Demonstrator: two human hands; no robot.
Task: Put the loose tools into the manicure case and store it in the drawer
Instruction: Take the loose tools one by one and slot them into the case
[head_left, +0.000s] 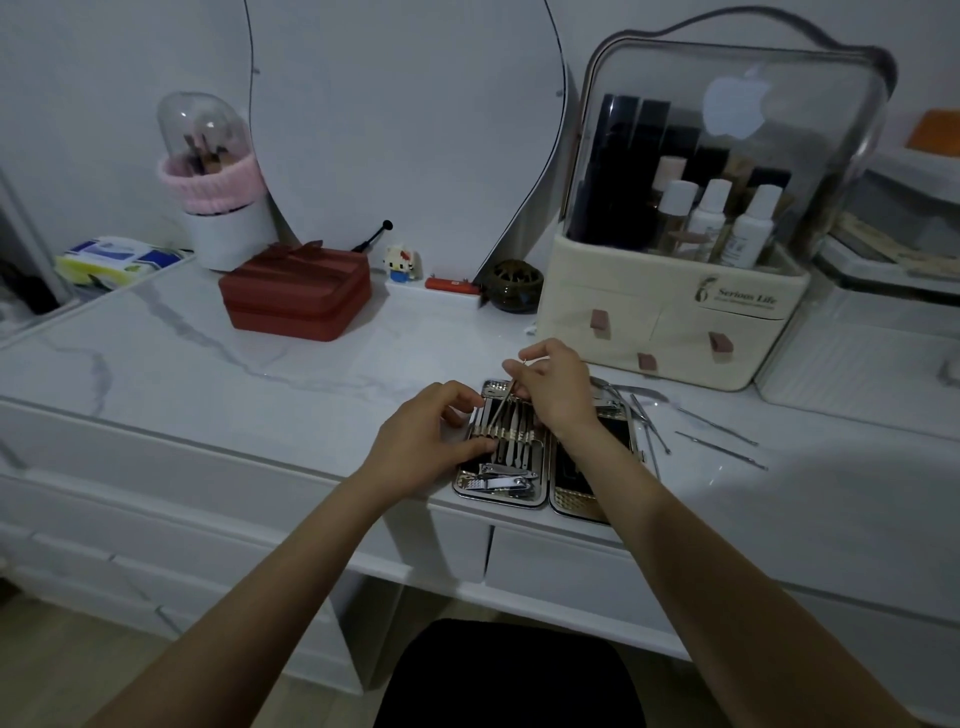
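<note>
The manicure case (540, 493) lies open near the front edge of the white marble dressing table (208, 374). Its left half holds a row of metal tools and nail clippers (506, 478). My right hand (556, 387) pinches a thin metal tool (503, 405) slanted down into that row. My left hand (431, 436) grips the left edge of the case, fingers curled at the tool strap. Several loose metal tools (717, 439) lie on the table to the right of the case. A closed drawer (566, 577) sits just below the case.
A cream cosmetics organiser (670, 322) with a clear lid stands right behind the case. A red zip box (296, 293), a domed brush holder (208, 171), a mirror (405, 119), a small figurine (401, 265) and a dark pot (516, 286) line the back. A black stool (509, 675) is below.
</note>
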